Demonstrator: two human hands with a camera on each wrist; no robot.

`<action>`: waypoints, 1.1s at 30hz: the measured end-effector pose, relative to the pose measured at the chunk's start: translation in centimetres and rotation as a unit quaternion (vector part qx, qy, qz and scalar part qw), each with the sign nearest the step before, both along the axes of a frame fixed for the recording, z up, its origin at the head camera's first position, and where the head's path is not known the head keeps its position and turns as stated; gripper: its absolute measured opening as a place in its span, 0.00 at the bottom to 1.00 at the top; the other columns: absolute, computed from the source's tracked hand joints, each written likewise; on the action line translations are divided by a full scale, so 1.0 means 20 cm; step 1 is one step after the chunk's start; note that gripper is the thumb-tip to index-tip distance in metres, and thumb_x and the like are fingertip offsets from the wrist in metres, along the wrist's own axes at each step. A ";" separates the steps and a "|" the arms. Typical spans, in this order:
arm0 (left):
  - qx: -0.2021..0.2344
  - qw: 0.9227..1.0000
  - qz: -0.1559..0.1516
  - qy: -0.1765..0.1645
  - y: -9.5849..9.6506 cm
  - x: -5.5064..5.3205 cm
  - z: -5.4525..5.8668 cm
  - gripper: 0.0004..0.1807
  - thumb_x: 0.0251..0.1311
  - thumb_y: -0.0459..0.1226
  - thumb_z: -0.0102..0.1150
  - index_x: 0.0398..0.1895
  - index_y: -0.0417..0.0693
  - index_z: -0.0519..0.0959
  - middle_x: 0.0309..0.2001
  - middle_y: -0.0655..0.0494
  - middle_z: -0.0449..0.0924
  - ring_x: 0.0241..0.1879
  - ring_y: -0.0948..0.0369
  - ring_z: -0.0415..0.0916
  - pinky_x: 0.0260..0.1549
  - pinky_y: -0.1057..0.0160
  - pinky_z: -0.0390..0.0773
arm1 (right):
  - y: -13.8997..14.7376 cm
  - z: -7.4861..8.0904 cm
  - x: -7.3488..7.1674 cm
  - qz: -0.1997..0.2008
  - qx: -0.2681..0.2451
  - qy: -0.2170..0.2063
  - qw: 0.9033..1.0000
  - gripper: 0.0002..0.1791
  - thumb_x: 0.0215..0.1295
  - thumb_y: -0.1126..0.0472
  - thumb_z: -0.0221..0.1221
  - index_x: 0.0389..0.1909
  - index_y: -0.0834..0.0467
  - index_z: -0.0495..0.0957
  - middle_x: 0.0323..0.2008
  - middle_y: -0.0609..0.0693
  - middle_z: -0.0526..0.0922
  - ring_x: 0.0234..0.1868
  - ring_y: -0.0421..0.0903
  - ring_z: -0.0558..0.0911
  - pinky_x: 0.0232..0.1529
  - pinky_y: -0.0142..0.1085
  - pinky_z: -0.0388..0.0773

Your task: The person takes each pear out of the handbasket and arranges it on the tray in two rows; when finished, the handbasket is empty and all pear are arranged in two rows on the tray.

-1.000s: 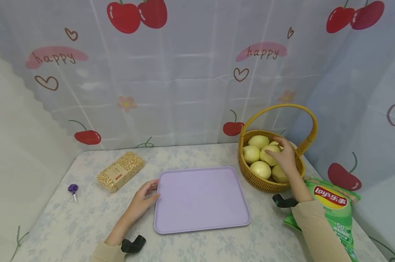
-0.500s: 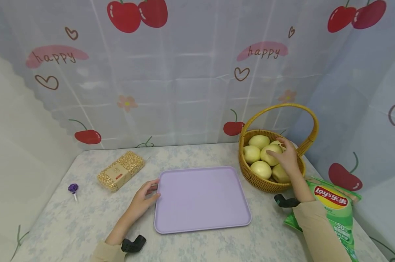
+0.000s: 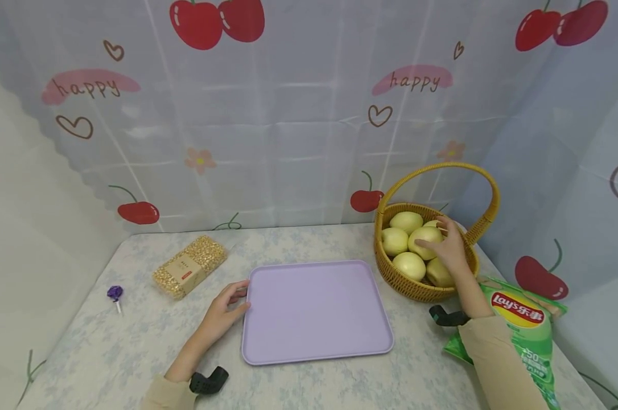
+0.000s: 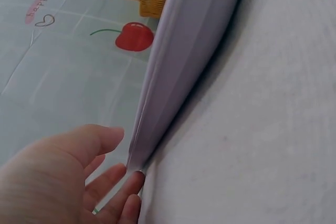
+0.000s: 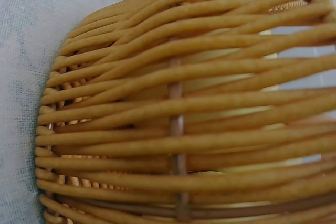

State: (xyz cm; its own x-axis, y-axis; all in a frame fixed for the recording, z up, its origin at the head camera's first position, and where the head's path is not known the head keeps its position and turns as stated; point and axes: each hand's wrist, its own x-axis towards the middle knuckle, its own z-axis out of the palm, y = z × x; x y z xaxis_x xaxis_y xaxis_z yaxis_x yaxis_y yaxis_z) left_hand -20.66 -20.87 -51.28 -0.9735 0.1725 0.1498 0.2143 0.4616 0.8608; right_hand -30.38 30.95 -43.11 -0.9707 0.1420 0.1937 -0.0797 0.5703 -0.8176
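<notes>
At the left edge of the lilac tray point(image 3: 316, 313), my left hand point(image 3: 224, 313) has its fingers loosely bent. In the left wrist view the fingertips point(image 4: 137, 179) meet the tray's outer side point(image 4: 184, 51) near its end, and the thumb stands apart from the rim. My right hand point(image 3: 448, 247) reaches into a wicker basket point(image 3: 411, 289) of several round, yellow-green pears. Its thumb lies over the near side of the top pear point(image 3: 423, 236), with the fingers spread beyond it; firm contact is unclear. The woven wall point(image 5: 178, 119) hides this hand in the right wrist view.
The basket's tall handle point(image 3: 442, 165) arches over the fruit. A green Lay's chip bag point(image 3: 531, 336) lies beneath the right forearm. At the left are a clear pack of yellow kernels point(image 3: 191, 267) and a purple lollipop point(image 3: 115, 294). A cherry-print curtain point(image 3: 288, 171) hangs behind the table.
My right hand's fingers have shifted slightly to the right, and the thumb sits a bit lower over the pear. The left hand, tray and basket stay put; the view drifts a little.
</notes>
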 end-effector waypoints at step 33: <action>-0.002 0.999 -0.008 0.038 0.00 0.02 0.02 0.26 0.61 0.32 0.59 0.63 0.39 0.69 0.60 0.40 0.73 0.55 0.46 0.75 0.55 0.52 0.74 | 0.00 -0.01 0.01 -0.019 -0.035 0.008 0.999 0.53 0.54 0.54 0.69 0.74 0.59 0.46 0.70 0.67 0.57 0.69 0.65 0.59 0.64 0.61 0.61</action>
